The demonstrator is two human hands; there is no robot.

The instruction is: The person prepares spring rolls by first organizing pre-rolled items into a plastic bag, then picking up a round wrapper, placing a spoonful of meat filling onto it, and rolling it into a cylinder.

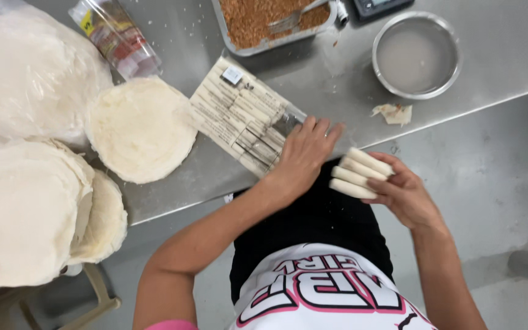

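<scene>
**Head view: four rolls in right hand, left hand on the tray**

Steel table (337,73) edge runs diagonally, lower left to upper right, just under both hands. Bare floor to the right of the person, open room there. Left side is crowded: stacks of round wrappers (142,128) on the table, more stacks lower left overhanging the edge, big white bag (25,73) behind them.

Right hand (401,195) sits off the table, past the edge, above the lap. Fingers curled partway around four white rolls (360,173), stacked side by side, ends pointing up-left. Holding them, not clamped tight; thumb side hidden.

Left hand (304,153) lies flat, fingers spread, on the near right end of a flat tray of packed rolls (239,119). Palm down, pressing or resting; nothing visibly gripped. Tray sits angled, close to the table edge.

Held rolls are just beside the left hand's fingertips, not touching the tray.

Far side: pan of brown filling (264,21), metal bowl of cloudy liquid (417,55), wrapper scrap (393,113) near the edge, clear plastic sleeve (117,36) top left.
</scene>
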